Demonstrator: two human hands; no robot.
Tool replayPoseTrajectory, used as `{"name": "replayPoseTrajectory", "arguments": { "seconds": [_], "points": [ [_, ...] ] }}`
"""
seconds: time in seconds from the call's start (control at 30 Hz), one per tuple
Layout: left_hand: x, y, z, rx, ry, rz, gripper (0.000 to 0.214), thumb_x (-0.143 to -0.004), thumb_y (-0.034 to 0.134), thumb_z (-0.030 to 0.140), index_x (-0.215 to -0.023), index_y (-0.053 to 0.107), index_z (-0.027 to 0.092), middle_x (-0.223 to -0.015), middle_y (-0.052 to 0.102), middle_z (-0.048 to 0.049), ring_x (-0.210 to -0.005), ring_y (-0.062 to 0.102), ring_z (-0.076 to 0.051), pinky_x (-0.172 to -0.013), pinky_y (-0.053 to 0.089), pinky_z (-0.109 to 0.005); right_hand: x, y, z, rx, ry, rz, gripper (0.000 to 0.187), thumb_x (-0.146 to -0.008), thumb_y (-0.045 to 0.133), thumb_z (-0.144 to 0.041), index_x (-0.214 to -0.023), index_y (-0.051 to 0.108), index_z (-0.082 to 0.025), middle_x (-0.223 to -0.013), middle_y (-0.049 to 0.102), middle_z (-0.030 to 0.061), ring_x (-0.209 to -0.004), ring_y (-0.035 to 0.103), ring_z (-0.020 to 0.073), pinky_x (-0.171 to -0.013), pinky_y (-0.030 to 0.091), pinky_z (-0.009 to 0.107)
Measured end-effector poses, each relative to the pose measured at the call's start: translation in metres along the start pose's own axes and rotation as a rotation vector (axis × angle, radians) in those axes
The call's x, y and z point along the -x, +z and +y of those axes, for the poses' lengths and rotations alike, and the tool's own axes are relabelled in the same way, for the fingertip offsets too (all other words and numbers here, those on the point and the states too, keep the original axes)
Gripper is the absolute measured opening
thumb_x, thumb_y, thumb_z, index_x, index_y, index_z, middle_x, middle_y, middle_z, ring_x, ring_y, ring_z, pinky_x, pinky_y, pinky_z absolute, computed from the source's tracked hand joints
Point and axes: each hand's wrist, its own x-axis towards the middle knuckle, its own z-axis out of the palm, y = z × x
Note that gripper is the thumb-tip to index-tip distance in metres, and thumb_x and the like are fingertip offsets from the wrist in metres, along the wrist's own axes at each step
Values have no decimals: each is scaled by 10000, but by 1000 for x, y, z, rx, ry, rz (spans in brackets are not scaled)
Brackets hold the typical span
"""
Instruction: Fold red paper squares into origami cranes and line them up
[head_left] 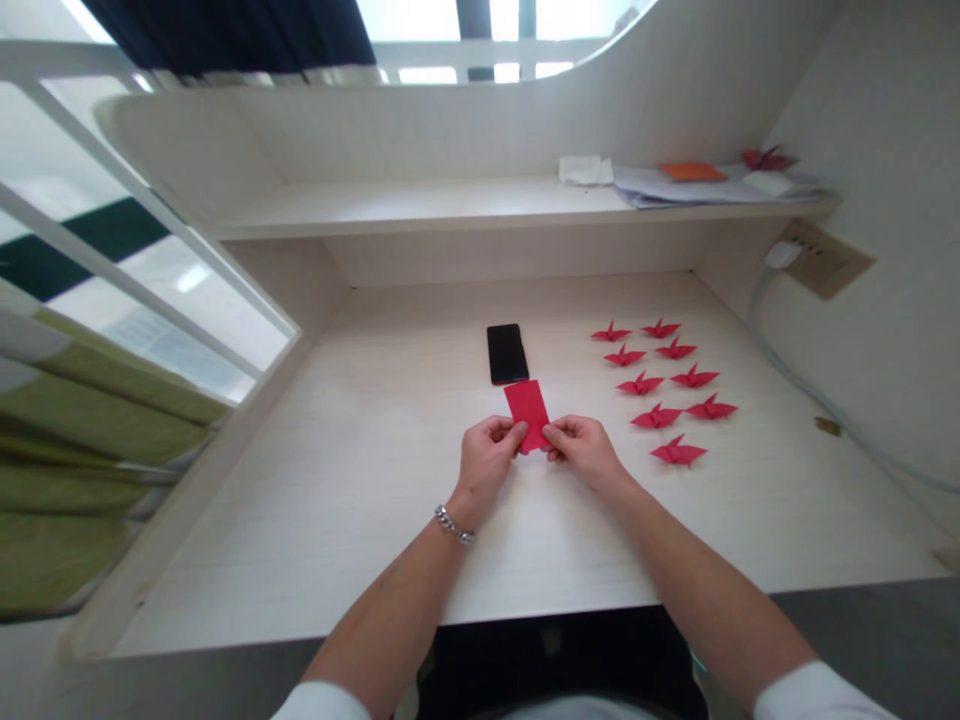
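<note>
Your left hand (pixel 486 458) and right hand (pixel 586 448) sensibly pinch seven- and five-o'clock edges of the probably light, creasable red paper rectangle (pixel 529 411)

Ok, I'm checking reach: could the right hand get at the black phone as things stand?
Probably yes: the phone lies just beyond the red paper, its black face in plain view, though the right hand would likely have to release the paper first.
</note>
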Motion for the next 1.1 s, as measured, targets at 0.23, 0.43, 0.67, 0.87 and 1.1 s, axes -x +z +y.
{"name": "replayPoseTrajectory", "arguments": {
  "seconds": [0.23,0.43,0.67,0.87,1.1],
  "points": [
    [-4,-4,-3,97,-43,-19,295,-659,761,364,-788,673,114,-722,697,-61,-597,613,-136,-555,469,-236,0,-8,-1,61,18,-89,330,-657,730,-467,-682,647,-148,-546,648,16,-416,509,96,-415,373,213],
    [-4,-3,-7,140,-65,-15,352,-627,788,376,-828,685,106,-753,707,-72,-649,643,-165,-609,503,-270,0,-5,-5,32,-6,-92,300,-650,737,-437,-738,672,-158,-629,678,23,-526,579,135,-493,437,236],
    [-2,-7,2,63,-21,-114,317,-621,795,348,-824,695,126,-773,693,-46,-674,612,-149,-609,470,-240,-3,-12,-2,113,-34,-179,196,-690,692,-357,-694,667,-163,-626,645,0,-561,547,132,-546,406,241],
    [-2,-13,4,-166,-2,-162,291,-669,736,411,-689,689,125,-635,637,-23,-593,547,-138,-538,403,-229,2,-11,-6,255,-102,-231,164,-739,625,-322,-714,666,-164,-654,635,-5,-595,533,130,-556,389,233],
    [-5,-8,1,-141,3,-125,300,-736,663,429,-656,674,140,-612,612,-16,-562,519,-124,-497,366,-219,2,-11,-9,242,-131,-241,144,-745,610,-309,-691,630,-177,-638,604,-18,-587,513,126,-556,377,235]
  ]
}}
